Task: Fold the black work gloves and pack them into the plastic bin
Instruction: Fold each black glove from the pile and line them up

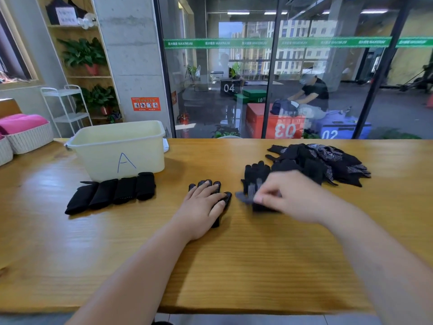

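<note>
Forearms first, both stretched out over the counter (234, 266). My left grip (203, 205) lies flat with straight fingers, pressing one glove (226, 198) down, its fingertips pointing away from me. My right grip (293, 195) pinches the near end of a second glove (256, 174) – blurred, long axis also running away from me, just right of the first. So I judge the pairing move short and leftward, the right grip doing it. The bin (117, 146) stands far left, folded gloves (112, 192) touching its front; the loose pile (328, 163) lies to the right.
</note>
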Available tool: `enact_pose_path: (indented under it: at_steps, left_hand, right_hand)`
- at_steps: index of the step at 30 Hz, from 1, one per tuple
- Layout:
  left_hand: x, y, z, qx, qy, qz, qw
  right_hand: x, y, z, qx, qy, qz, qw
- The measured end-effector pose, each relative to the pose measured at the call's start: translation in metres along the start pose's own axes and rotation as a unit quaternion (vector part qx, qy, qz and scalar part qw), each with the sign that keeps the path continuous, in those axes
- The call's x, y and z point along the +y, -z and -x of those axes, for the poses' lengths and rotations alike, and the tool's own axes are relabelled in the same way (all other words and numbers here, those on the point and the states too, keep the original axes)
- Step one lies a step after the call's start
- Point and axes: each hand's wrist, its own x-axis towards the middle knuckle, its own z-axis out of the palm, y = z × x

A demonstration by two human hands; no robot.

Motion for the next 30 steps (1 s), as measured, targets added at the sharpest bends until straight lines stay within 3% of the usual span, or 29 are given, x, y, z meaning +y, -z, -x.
enact_pose_path:
  at_steps: [2,6,10,12,17,21,25,30]
  left_hand:
    - [0.0,-0.001,0.0,0.005,0.001,0.009,1.0]
    - [-0.002,-0.003,-0.001,0.025,0.006,0.031,0.999]
    - [-0.001,-0.002,0.001,0.02,0.009,0.038,0.999]
    - [-0.001,-0.001,0.002,0.015,0.008,0.034,0.999]
    - [0.0,0.0,0.001,0.011,0.009,0.036,0.999]
    - [0.001,0.0,0.002,-0.003,0.008,0.03,1.0]
    - [0.001,-0.001,0.0,-0.006,0.011,0.027,1.0]
    - [-0.001,-0.002,0.0,-0.007,0.016,0.028,0.999]
  right_hand:
    - [0.004,-0.03,0.009,-0.06,-0.04,0.046,0.996]
    - [0.012,-0.067,0.008,0.037,-0.078,0.042,0.995]
    - [0.005,-0.089,0.006,-0.103,-0.095,0.052,0.989]
    - [0.005,-0.086,0.008,-0.136,-0.096,0.06,0.984]
    - [-0.001,-0.077,0.0,-0.096,-0.087,0.057,0.99]
    - [-0.002,-0.093,-0.01,-0.133,-0.1,0.079,0.983]
    - [0.005,-0.092,-0.034,-0.08,-0.12,0.071,0.987]
    - [0.025,-0.096,-0.073,-0.101,-0.159,0.074,0.979]
